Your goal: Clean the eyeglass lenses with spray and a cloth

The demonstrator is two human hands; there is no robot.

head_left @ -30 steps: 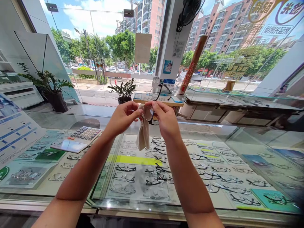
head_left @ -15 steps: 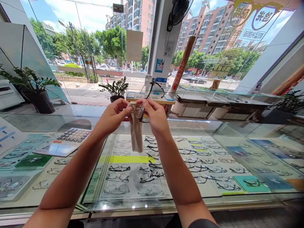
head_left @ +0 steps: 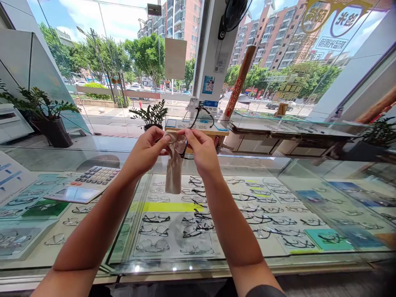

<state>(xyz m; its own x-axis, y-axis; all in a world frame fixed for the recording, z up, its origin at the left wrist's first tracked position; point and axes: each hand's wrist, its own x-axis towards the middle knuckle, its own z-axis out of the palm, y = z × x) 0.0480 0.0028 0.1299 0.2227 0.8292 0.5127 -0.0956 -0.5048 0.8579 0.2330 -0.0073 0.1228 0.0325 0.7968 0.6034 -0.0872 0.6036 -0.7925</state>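
I hold both hands up over a glass display counter (head_left: pixel 278 165). My left hand (head_left: pixel 147 149) pinches a beige cleaning cloth (head_left: pixel 173 173) against a lens, and the cloth hangs down below the fingers. A pair of black-framed glasses (head_left: pixel 183 148) sits between the hands, gripped by the closed fingers of my right hand (head_left: pixel 201 152). The cloth and fingers hide most of the frame.
Under the counter glass lie rows of several spectacle frames (head_left: pixel 192 222). A calculator (head_left: pixel 83 183) rests on the glass at the left. Potted plants (head_left: pixel 151 117) stand behind, with another black pair of glasses (head_left: pixel 201 115) on a small stand. Shop windows show the street.
The view swung left and down a second ago, then held. My hands stay together on the glasses, and the hanging cloth has shifted slightly left and up.
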